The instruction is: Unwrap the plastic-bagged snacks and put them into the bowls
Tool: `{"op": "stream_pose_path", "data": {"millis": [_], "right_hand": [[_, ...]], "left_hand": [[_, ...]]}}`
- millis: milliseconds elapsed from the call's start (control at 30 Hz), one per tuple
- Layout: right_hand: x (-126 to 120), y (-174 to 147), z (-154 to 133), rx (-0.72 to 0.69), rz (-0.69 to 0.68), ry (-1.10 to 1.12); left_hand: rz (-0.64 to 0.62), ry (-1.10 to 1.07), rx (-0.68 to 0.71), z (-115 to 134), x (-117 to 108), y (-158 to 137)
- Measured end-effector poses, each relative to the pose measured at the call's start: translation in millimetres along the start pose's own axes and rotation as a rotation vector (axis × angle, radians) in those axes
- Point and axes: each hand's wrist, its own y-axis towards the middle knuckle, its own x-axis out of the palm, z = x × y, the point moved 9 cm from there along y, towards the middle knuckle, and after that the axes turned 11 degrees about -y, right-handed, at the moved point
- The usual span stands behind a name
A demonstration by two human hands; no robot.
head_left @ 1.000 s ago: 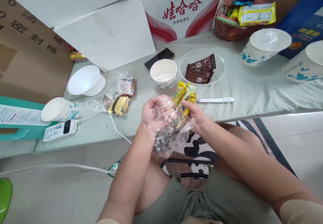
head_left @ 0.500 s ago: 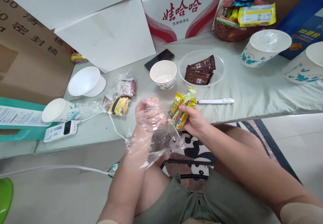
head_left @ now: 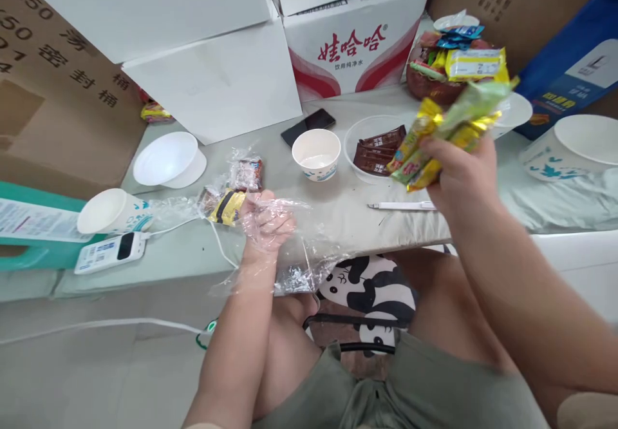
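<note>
My right hand (head_left: 463, 165) is closed around a bunch of yellow and pale green snack packets (head_left: 449, 129), raised over the right side of the bench. Clear plastic film (head_left: 299, 255) hangs from my left hand (head_left: 268, 219), whose fingers are curled into it. Beyond the left hand lie a yellow-wrapped snack (head_left: 229, 207) and a red-brown one (head_left: 251, 174) by crumpled clear plastic. A white paper bowl (head_left: 316, 153) stands between the hands. Right of it, brown snack packets (head_left: 379, 150) lie in a clear round lid (head_left: 352, 136), partly hidden by the right hand's packets.
A white box cutter (head_left: 400, 206) lies near the bench's front edge. Behind are a phone (head_left: 318, 121), white cartons (head_left: 212, 81) and a snack basket (head_left: 425, 87). Paper tubs (head_left: 574, 149) stand right. Left are a tipped tub (head_left: 109, 213), a white bowl (head_left: 168, 158) and a cabled device (head_left: 111, 253).
My right hand has carried the snack packets up and to the right, away from the left hand. My left hand has shifted left with the clear film still in it.
</note>
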Motion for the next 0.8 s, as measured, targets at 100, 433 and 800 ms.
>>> {"op": "stream_pose_path", "data": {"millis": [100,433,800], "right_hand": [[21.8,40.2,-11.4,-0.082,-0.151,-0.592],[24.9,-27.8,-0.5,-0.346,-0.224,-0.695],[99.1,-129.5,58.1,-0.201,-0.836,-0.335]], "left_hand": [[-0.015,0.005,-0.019,-5.0,2.3,2.2],[-0.001,0.058,-0.019,-3.5,-8.4,4.3],[0.038,0.265,-0.298,-47.7,2.2,-15.4]]}}
